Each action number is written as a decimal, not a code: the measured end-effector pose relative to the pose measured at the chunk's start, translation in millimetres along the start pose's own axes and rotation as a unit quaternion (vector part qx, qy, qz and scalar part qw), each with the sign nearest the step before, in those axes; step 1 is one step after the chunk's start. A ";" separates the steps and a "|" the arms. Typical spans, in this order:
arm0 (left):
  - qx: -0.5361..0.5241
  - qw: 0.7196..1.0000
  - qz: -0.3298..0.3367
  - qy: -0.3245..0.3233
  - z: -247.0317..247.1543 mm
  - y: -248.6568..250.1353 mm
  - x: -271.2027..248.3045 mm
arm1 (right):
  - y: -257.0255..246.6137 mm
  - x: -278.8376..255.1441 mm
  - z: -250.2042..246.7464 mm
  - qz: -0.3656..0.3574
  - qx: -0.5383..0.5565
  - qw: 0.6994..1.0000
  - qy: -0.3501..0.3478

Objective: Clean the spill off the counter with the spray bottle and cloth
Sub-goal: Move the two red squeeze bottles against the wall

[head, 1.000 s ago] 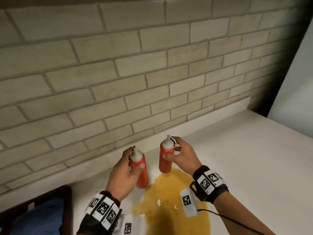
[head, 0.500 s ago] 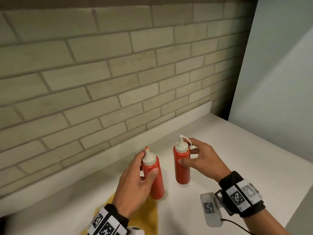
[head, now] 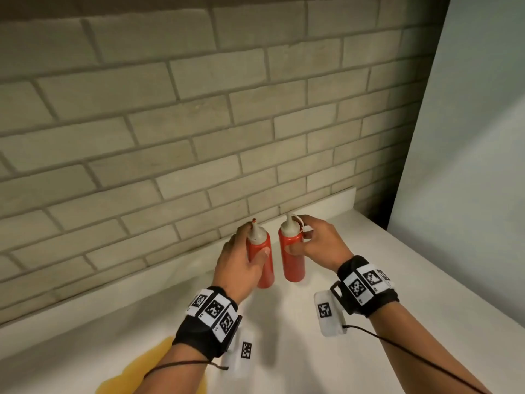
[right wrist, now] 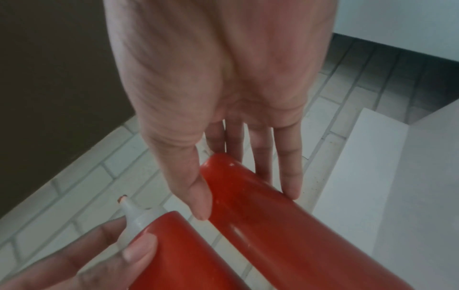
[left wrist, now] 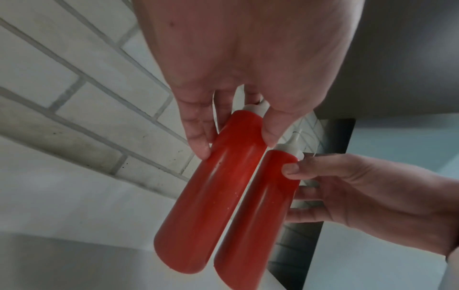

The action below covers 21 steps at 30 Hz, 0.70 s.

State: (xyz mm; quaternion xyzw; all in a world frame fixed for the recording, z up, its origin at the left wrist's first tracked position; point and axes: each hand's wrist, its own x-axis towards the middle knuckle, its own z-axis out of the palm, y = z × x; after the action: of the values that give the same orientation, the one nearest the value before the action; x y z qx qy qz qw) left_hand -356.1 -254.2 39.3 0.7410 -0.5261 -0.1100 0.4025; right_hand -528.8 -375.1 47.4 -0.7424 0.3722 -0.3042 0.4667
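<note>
Your left hand (head: pixel 241 263) is wrapped around one red squeeze bottle (head: pixel 262 260) and your right hand (head: pixel 318 245) around the other bottle (head: pixel 292 257), thumbs in front, fingers behind. Both stand upright side by side at the centre of the head view, close to the brick wall (head: pixel 199 123). You seem to be parking them there to get them off the wet patch. The yellow spill (head: pixel 159 365) lies at the lower left of the frame on the white counter (head: pixel 412 280), well apart from the bottles. No spray bottle or cloth is in view.
</note>
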 end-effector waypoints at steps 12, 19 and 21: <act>0.032 0.998 -0.049 0.010 59.7 -19.8 103.0 | 39.6 107.0 -1.1 0.008 -0.022 1.000 -0.015; 0.055 0.994 -0.092 0.012 88.2 -35.1 137.0 | 68.6 144.3 14.7 0.037 -0.055 0.998 -0.013; 0.057 0.993 -0.099 0.011 94.1 -39.5 143.8 | 73.4 151.7 17.9 0.043 -0.054 0.998 -0.010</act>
State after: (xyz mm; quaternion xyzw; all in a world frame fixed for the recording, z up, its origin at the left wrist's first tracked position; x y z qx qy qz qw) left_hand -323.2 -419.5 -12.7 0.8125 -0.4513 -0.1110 0.3520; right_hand -452.7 -514.8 -11.1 -0.7529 0.4150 -0.2558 0.4421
